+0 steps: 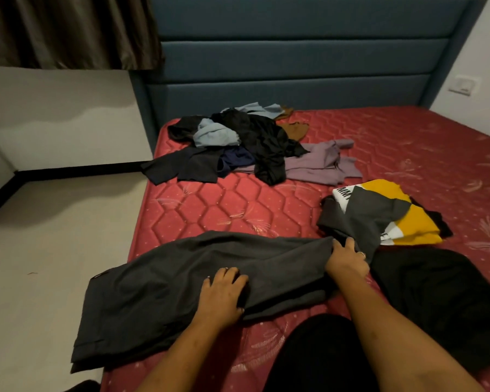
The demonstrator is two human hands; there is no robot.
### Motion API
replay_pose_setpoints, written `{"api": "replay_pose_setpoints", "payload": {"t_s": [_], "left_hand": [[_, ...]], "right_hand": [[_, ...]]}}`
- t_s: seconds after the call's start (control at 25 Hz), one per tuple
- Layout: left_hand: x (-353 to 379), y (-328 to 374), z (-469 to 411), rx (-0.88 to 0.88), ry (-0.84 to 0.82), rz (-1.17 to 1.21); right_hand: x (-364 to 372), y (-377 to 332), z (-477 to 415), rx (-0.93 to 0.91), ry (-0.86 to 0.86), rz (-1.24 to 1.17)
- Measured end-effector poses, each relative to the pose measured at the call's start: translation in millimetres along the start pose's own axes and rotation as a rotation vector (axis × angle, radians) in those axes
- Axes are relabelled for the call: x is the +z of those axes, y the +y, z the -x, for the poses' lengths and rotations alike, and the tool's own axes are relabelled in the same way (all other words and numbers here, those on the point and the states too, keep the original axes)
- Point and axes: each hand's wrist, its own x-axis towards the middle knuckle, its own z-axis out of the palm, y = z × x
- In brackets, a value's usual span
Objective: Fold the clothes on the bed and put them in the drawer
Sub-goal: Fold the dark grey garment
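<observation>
One dark grey garment (164,292) lies spread across the near edge of the red quilted mattress (210,205). Its far-left end hangs past the mattress side over the pale floor (40,250). Two bare hands hold it.

The left hand (224,292) sits on the garment's middle. Its fingers are curled over a fold and the thumb is tucked beneath, so it grips the cloth. One ring shows on this hand.

Beyond the hands, near the blue padded headboard (294,52), lies one loose heap of unfolded clothes (252,142). Six colours can be told apart in it: black, light blue, navy, charcoal, brown and lilac. The number of pieces cannot be settled, since they overlap.

The right hand (347,258) clutches the garment's bunched right end, fingers closed round the gathered cloth. It also bears one ring.

Just beyond and to the right of this hand rests one folded top (393,213) in yellow, grey and white blocks. The grey garment's far end touches its near-left corner. Black capital letters run across the white panel at its top-left corner, and a second trace of lettering shows at its near edge. Both are cut off by folds and cannot be read.

To the right of the right hand, one black garment (436,292) lies flat on the mattress. Between the forearms shows a black-clad leg (323,352). One white wall switch (464,85) is on the wall at far right, and one brown curtain (68,29) hangs at far left.
</observation>
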Motion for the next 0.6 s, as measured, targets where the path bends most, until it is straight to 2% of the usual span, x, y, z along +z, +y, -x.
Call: {"api": "replay_pose_setpoints", "payload": {"t_s": [0.08, 0.16, 0.24, 0.28, 0.44, 0.52, 0.6], "left_hand": [[5.5, 12.7, -12.2, -0.009, -0.08, -0.023], [13.1, 19.5, -18.9, -0.052, -0.138, -0.052], [18.1, 22.5, -18.4, -0.084, -0.125, -0.082], [19.9, 24.6, -18.9, -0.089, -0.102, -0.093], [19.7, 33.4, -20.6, -0.127, -0.036, -0.084], [17.6, 36.2, -20.2, -0.159, -0.033, -0.09], [16.0, 36.2, -21.2, -0.192, -0.041, -0.104]], "right_hand": [[-7.5, 12.6, -9.5, 0.073, 0.041, -0.081], [-7.8, 31.9, -24.0, 0.249, 0.019, -0.255], [-5.1, 51.9, -32.5, 0.447, -0.005, -0.458], [-4.3, 60.1, -36.2, 0.485, 0.01, -0.51], [-17.8, 63.9, -53.1, 0.465, 0.136, -0.662], [-31.8, 55.6, -65.0, 0.454, 0.263, -0.924], [-49.6, 50.6, -75.5, 0.438, 0.416, -1.301]]}}
